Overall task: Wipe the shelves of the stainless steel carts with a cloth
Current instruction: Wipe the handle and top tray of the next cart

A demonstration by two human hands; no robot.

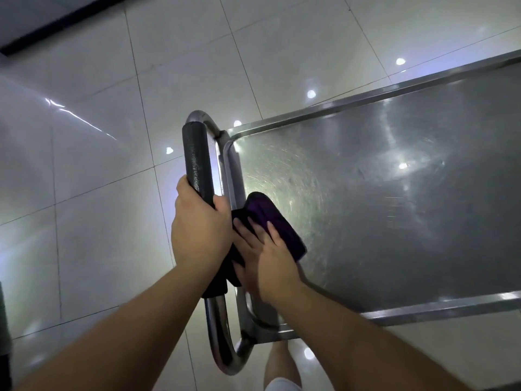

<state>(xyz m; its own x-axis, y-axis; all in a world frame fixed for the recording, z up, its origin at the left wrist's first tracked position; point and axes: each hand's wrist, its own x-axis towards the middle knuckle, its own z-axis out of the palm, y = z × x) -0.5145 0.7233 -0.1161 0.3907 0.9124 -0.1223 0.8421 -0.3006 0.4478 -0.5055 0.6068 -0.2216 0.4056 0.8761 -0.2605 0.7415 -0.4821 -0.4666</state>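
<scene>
As seen from the head view, the dark purple folded cloth [267, 218] lay on the scuffed stainless steel top shelf [380, 193] of the cart, hard against the raised rim at the handle end. The right hand [266, 258] rested flat on the cloth, fingers straight and spread, pressing it down rather than curling round it; this grip was therefore open-handed, holding the cloth by pressure alone. The left hand [198, 221] was curled fully round the black foam sleeve of the tubular steel push handle [197, 165], just beside the right hand and touching the cloth's near edge.

The shelf's long axis ran away from the handle toward the right of the frame, and nearly all of its unwiped-looking surface lay that way from the cloth. Judged from this, the right hand was the one placed for the stroke, outward along that axis, with the left steadying the cart on the glossy tiled floor [98, 136].
</scene>
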